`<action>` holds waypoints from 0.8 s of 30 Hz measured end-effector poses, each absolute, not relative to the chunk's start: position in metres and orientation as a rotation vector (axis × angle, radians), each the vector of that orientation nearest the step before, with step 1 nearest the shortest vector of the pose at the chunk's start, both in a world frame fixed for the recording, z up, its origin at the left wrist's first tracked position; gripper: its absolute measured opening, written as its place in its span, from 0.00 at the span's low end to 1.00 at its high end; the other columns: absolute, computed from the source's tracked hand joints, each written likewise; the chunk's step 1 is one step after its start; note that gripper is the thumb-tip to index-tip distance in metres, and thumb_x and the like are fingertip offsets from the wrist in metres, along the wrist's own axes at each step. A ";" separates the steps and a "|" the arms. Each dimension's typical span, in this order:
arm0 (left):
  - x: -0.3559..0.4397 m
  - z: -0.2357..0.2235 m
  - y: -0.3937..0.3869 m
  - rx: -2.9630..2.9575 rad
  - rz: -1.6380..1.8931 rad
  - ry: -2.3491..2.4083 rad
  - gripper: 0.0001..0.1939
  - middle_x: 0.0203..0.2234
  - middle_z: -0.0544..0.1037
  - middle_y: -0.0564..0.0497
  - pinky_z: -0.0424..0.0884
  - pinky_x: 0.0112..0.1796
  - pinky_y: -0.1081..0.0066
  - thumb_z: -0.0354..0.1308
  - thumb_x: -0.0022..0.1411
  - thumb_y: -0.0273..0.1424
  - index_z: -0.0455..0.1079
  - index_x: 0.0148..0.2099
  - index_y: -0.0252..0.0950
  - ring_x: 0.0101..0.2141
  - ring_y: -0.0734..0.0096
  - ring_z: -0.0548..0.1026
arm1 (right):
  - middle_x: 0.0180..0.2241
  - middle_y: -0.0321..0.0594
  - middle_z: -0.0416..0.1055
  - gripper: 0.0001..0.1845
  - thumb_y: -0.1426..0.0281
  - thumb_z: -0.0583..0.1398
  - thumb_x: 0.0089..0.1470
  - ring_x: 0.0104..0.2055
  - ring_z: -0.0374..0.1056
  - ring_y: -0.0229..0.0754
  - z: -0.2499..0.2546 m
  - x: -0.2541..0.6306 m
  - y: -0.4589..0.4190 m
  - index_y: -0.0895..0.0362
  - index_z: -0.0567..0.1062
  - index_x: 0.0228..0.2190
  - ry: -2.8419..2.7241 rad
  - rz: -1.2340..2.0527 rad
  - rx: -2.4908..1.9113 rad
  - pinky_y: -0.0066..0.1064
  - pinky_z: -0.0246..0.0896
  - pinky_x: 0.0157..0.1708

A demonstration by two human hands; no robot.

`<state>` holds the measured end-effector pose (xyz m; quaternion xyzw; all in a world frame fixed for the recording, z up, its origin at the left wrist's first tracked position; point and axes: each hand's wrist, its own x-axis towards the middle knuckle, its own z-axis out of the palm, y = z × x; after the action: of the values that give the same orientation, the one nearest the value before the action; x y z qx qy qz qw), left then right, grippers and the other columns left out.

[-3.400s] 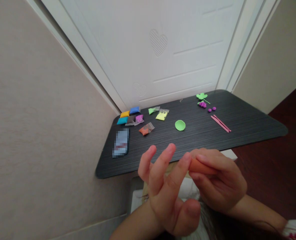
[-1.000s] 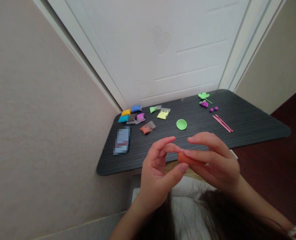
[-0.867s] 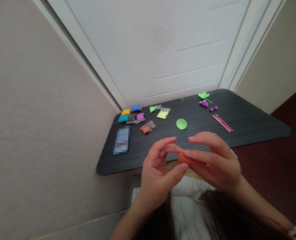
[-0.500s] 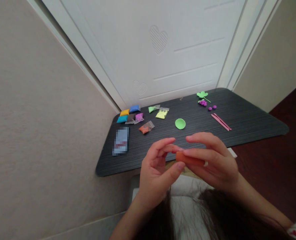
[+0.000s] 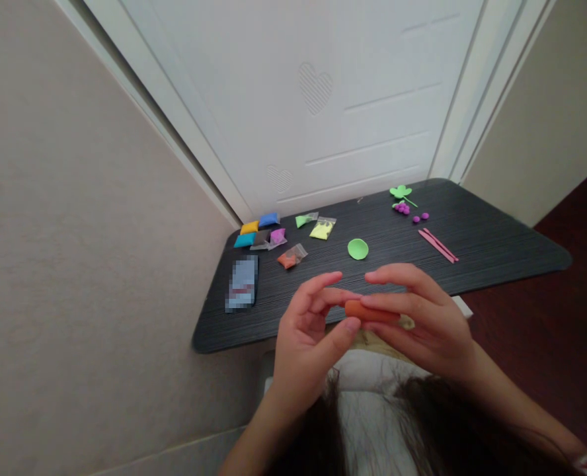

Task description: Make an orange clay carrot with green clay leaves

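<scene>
An orange clay roll (image 5: 373,312), short and thick, is held level just off the table's front edge. My right hand (image 5: 430,327) is closed on it, thumb below and fingers above, with the index finger raised. At the roll's left end, my left hand (image 5: 306,344) pinches it between thumb and a fingertip, its other fingers curved. Beyond the hands, a flat green clay disc (image 5: 357,249) lies on the table. An opened bag of orange clay (image 5: 291,256) rests to the disc's left.
The dark table (image 5: 496,244) bears a phone (image 5: 242,283) at left and several clay bags (image 5: 260,238) behind it. A yellow clay bag (image 5: 322,229) lies mid-back. At right are pink modelling tools (image 5: 437,245), purple clay balls (image 5: 402,208) and a green clay leaf shape (image 5: 401,192).
My left hand was spread, touching the roll with a fingertip; now its thumb and finger close on the roll's left end. The right hand kept its hold, and the roll has shifted slightly left.
</scene>
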<state>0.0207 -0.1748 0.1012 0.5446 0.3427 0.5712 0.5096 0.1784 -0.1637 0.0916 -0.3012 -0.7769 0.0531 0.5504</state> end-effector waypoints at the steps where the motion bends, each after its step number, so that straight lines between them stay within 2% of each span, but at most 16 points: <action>1: 0.021 0.101 -0.175 1.307 1.376 0.844 0.21 0.32 0.75 0.50 0.67 0.38 0.68 0.58 0.48 0.27 0.62 0.47 0.39 0.35 0.70 0.72 | 0.44 0.40 0.66 0.18 0.72 0.61 0.44 0.45 0.63 0.41 0.092 0.178 -0.163 0.51 0.70 0.41 -1.848 0.118 -0.715 0.36 0.63 0.43; 9: 0.022 0.101 -0.174 1.293 1.373 0.920 0.22 0.30 0.75 0.50 0.67 0.38 0.68 0.59 0.47 0.27 0.63 0.47 0.37 0.34 0.71 0.73 | 0.43 0.39 0.66 0.18 0.73 0.61 0.44 0.45 0.63 0.41 0.089 0.175 -0.158 0.50 0.71 0.40 -1.858 0.052 -0.710 0.37 0.63 0.44; 16: 0.021 0.101 -0.172 1.284 1.344 0.911 0.22 0.31 0.75 0.50 0.68 0.37 0.69 0.59 0.47 0.28 0.63 0.47 0.37 0.33 0.71 0.73 | 0.46 0.40 0.65 0.16 0.69 0.61 0.45 0.47 0.62 0.43 0.091 0.176 -0.160 0.50 0.71 0.39 -1.882 0.163 -0.758 0.38 0.62 0.44; 20: 0.019 0.101 -0.170 1.296 1.292 0.921 0.21 0.30 0.75 0.50 0.68 0.37 0.69 0.59 0.47 0.28 0.64 0.46 0.36 0.33 0.71 0.73 | 0.46 0.40 0.65 0.14 0.70 0.60 0.46 0.48 0.61 0.43 0.091 0.177 -0.159 0.50 0.72 0.38 -1.903 0.179 -0.761 0.39 0.61 0.45; 24: 0.018 0.102 -0.169 1.310 1.239 0.944 0.20 0.31 0.75 0.50 0.67 0.38 0.68 0.59 0.48 0.27 0.64 0.46 0.36 0.33 0.71 0.73 | 0.47 0.42 0.63 0.16 0.69 0.60 0.45 0.49 0.61 0.43 0.089 0.176 -0.157 0.51 0.71 0.40 -1.919 0.223 -0.776 0.39 0.61 0.46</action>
<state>0.0177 -0.1690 0.1024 0.5475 0.3948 0.5180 0.5254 0.1762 -0.1575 0.0893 -0.3216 -0.7953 0.0925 0.5055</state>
